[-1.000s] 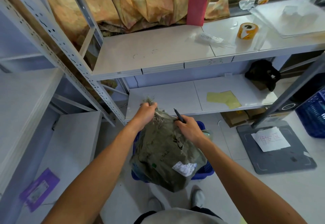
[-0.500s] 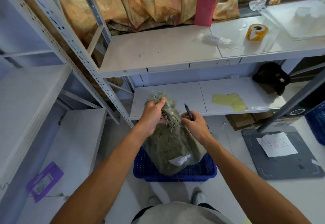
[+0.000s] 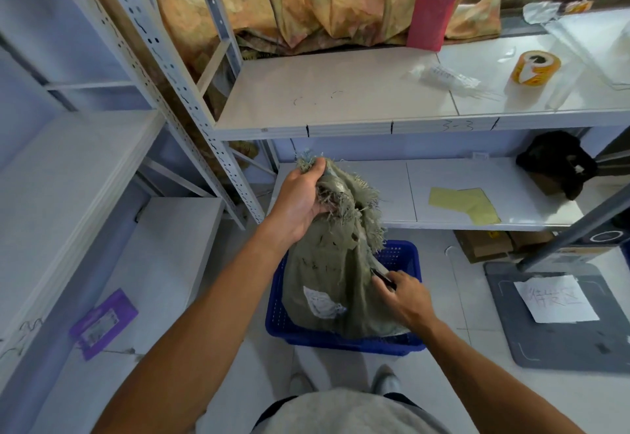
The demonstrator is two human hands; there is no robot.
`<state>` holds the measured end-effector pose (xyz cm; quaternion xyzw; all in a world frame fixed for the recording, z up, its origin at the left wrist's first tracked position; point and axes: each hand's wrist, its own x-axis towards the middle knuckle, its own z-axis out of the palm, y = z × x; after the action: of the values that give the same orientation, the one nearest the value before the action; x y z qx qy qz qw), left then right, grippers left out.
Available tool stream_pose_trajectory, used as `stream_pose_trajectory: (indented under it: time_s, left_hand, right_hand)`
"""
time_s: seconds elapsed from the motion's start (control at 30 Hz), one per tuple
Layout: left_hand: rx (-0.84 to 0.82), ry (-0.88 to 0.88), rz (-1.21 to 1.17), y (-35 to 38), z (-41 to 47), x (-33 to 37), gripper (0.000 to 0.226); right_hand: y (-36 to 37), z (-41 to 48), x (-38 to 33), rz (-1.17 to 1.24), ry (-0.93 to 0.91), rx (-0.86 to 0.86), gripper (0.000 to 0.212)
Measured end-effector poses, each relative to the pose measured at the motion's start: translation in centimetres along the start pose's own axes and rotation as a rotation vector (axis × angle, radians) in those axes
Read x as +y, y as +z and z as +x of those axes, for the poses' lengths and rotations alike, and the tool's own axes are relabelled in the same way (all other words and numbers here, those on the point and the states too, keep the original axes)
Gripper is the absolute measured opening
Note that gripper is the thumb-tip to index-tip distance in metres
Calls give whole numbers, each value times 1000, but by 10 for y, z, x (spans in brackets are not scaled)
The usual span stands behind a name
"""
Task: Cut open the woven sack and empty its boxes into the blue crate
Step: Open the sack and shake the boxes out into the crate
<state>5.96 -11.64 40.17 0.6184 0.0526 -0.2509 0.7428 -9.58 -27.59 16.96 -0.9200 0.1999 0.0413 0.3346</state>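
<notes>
A grey-green woven sack (image 3: pixel 327 270) with a frayed top and a white label hangs upright, its bottom resting inside the blue crate (image 3: pixel 399 256) on the floor. My left hand (image 3: pixel 300 202) grips the sack's frayed top edge and holds it up. My right hand (image 3: pixel 405 295) is lower, against the sack's right side, closed around a thin dark cutter (image 3: pixel 383 277) whose tip touches the fabric. No boxes are visible; the sack hides its contents.
White metal shelving (image 3: pixel 375 127) stands right behind the crate, with a yellow tape roll (image 3: pixel 535 68), a red card and yellow papers on it. A grey floor mat (image 3: pixel 559 317) with a paper sheet lies to the right. My feet (image 3: pixel 381 379) are just before the crate.
My right hand with the cutter has dropped from the sack's top down to its right side. The left hand has lifted the sack's top slightly higher.
</notes>
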Motion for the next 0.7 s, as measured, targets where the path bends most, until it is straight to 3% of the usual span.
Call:
stream_pose_trajectory:
  time_s: [0.1, 0.17, 0.33, 0.7]
  left_hand:
    - [33, 6, -11, -4, 4, 6, 17]
    - [40, 11, -9, -9, 5, 7, 16]
    - [44, -2, 20, -16, 7, -1, 13]
    - [71, 25, -93, -54, 20, 23, 29]
  right_hand:
    - [14, -12, 12, -79, -61, 8, 73]
    - [23, -18, 21, -222, -87, -27, 70]
    - [18, -10, 22, -375, -31, 14, 23]
    - [-28, 23, 22, -254, 73, 234, 19]
